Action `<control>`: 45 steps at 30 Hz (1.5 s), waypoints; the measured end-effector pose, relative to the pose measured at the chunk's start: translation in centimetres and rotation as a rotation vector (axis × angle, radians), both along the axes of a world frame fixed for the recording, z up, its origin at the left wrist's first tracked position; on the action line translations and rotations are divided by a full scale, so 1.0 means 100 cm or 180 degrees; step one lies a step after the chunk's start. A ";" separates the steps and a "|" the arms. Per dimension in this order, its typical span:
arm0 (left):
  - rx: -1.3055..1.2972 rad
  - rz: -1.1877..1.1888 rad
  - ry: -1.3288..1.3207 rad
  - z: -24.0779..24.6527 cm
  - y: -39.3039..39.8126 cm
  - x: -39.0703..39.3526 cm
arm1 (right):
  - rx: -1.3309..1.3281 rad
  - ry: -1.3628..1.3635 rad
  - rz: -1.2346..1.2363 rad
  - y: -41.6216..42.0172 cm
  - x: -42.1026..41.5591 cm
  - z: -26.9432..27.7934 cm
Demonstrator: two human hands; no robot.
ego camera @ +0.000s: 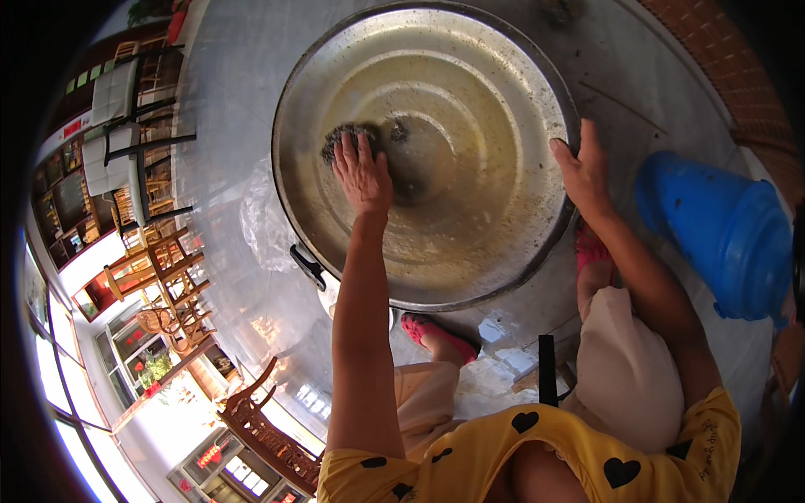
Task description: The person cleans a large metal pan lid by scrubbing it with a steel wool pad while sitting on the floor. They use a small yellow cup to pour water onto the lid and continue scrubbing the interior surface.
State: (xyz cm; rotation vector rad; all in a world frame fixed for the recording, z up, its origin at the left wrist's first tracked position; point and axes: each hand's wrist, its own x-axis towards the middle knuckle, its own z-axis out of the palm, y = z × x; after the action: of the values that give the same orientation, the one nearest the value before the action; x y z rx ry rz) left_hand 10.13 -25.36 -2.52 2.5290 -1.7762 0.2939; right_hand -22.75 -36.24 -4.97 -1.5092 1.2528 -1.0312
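A large round metal lid or shallow pan [440,251] with ringed ridges lies before me, its inner face wet and coated with yellowish-brown residue. My left hand [363,173] presses a dark steel-wool scourer [336,139] against its left part, fingers spread over the pad. A small dark clump [399,131] lies just right of that hand. At the right rim rests my right hand [585,170], thumb on the inner edge and fingers along the outside; the underside of its hold is hidden.
A blue plastic bucket [723,232] lies on its side at right. Crumpled clear plastic [267,220] and a black-handled pot [330,292] are beside the pan's left edge. Wooden chairs [163,276] stand far left. My feet in red shoes [440,336] are near the pan on wet tiles.
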 end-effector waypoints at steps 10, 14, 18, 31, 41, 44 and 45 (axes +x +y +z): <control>0.0668 0.0057 0.0750 0.013 0.125 -0.087 | -0.0020 -0.0041 -0.0144 0.004 0.003 -0.004; 0.0758 0.0198 0.1094 0.016 0.077 -0.162 | 0.0161 -0.0033 -0.0085 0.002 0.000 0.004; 0.0288 -0.0137 0.1598 0.013 0.009 -0.210 | 0.0009 0.0264 -0.0071 0.003 0.005 0.002; 0.0376 0.0418 -0.0061 0.020 0.122 0.007 | 0.0072 0.0166 -0.0042 0.003 0.003 -0.004; 0.0785 -0.0301 0.1432 0.026 0.107 -0.167 | -0.0053 -0.0011 -0.0102 0.001 0.001 -0.008; 0.0806 -0.0388 0.1238 0.022 0.109 -0.151 | -0.0242 0.0044 -0.0036 0.000 0.002 0.000; 0.0785 -0.0464 0.1068 0.016 0.110 -0.132 | -0.0177 0.0072 -0.0037 -0.001 0.002 0.000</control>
State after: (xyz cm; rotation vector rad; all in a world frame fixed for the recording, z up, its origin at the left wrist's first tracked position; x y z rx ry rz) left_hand -3.07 -14.31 -0.93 2.3925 -1.9398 -0.3550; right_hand -22.55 -36.32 -4.96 -1.5615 1.2593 -1.0668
